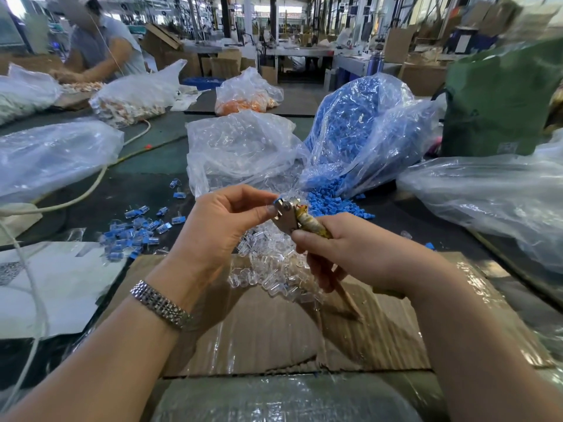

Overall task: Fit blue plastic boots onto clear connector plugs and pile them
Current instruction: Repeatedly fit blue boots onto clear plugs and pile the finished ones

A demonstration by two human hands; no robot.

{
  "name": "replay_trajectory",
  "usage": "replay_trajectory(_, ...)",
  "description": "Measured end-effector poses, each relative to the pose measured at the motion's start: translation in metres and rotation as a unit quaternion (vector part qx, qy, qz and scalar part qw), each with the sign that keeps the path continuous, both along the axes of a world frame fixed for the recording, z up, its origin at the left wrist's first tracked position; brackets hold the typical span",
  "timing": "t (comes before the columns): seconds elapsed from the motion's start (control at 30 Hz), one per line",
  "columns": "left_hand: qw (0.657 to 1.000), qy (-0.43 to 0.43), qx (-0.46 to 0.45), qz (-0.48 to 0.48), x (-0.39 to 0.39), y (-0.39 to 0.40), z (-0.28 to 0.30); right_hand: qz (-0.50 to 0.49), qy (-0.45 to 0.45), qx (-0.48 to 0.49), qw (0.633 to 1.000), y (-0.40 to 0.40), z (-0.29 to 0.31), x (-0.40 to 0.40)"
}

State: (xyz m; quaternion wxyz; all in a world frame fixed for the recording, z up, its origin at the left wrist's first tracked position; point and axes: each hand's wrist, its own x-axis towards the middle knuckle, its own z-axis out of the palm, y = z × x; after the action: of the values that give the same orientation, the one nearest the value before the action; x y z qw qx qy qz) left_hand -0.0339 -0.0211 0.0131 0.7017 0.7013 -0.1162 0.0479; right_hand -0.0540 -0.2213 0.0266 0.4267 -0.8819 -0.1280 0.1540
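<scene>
My right hand [341,251] grips a hand tool [292,219] by its tape-wrapped handles, metal head pointing up and left. My left hand [225,220] pinches at the tool's metal head with thumb and forefinger; a blue bit shows at the fingertips. Below the hands lies a heap of clear connector plugs [271,263] on a cardboard sheet [274,327]. Loose blue boots [332,199] spill from a bag of blue boots [362,132]. A pile of finished blue-and-clear pieces [137,233] lies to the left.
A clear bag of plugs [240,147] stands behind the hands. More plastic bags [51,153] lie left and right [487,193]. A white cable [91,187] runs across the left of the table. A green bag [502,99] stands far right. Another person [100,47] works at far left.
</scene>
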Motion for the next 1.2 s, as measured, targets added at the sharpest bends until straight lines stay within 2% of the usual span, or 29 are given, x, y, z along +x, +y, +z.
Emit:
replay_trajectory(0.1,0.998,-0.011,0.061,0.025,0.010,0.016,0.001,-0.009,-0.034,-0.020,0.999,-0.005,0.003,-0.001)
replay_trajectory(0.17,0.982,-0.016,0.157,0.107,0.020,0.036,-0.001,-0.036,-0.086,-0.112,0.989,-0.012,0.004,0.000)
replay_trajectory(0.2,0.959,-0.017,0.228,0.168,0.025,0.047,-0.002,-0.049,-0.107,-0.168,0.979,-0.014,0.004,0.000)
replay_trajectory(0.27,0.888,-0.005,0.370,0.272,0.031,0.067,-0.004,-0.062,-0.123,-0.251,0.958,-0.017,0.002,0.001)
replay_trajectory(0.33,0.832,-0.007,0.469,0.295,0.033,0.073,-0.004,-0.060,-0.130,-0.312,0.939,-0.016,-0.001,0.002)
replay_trajectory(0.37,0.827,-0.023,0.488,0.278,0.034,0.071,-0.005,-0.059,-0.134,-0.331,0.932,-0.015,-0.004,0.003)
replay_trajectory(0.47,0.845,-0.067,0.507,0.159,0.031,0.054,-0.011,-0.050,-0.134,-0.345,0.928,-0.011,-0.009,0.005)
replay_trajectory(0.53,0.841,-0.063,0.527,0.109,0.030,0.044,-0.018,-0.047,-0.132,-0.346,0.928,-0.009,-0.011,0.005)
replay_trajectory(0.7,0.829,-0.057,0.547,0.103,0.034,0.038,-0.030,-0.042,-0.115,-0.347,0.930,-0.006,-0.015,0.006)
replay_trajectory(0.83,0.843,-0.056,0.522,0.118,0.034,0.041,-0.030,-0.056,-0.088,-0.292,0.951,-0.009,-0.009,0.007)
replay_trajectory(0.93,0.879,-0.034,0.455,0.139,0.036,0.042,-0.025,-0.137,-0.117,-0.223,0.958,-0.030,0.000,0.013)
replay_trajectory(1.03,0.919,-0.005,0.377,0.118,0.037,0.040,-0.020,-0.234,-0.154,-0.247,0.928,-0.056,-0.001,0.023)
replay_trajectory(1.1,0.944,0.023,0.319,0.086,0.036,0.035,-0.019,-0.253,-0.136,-0.270,0.919,-0.062,-0.006,0.027)
replay_trajectory(1.2,0.967,0.059,0.244,0.043,0.034,0.033,-0.019,-0.231,-0.102,-0.259,0.932,-0.059,-0.012,0.029)
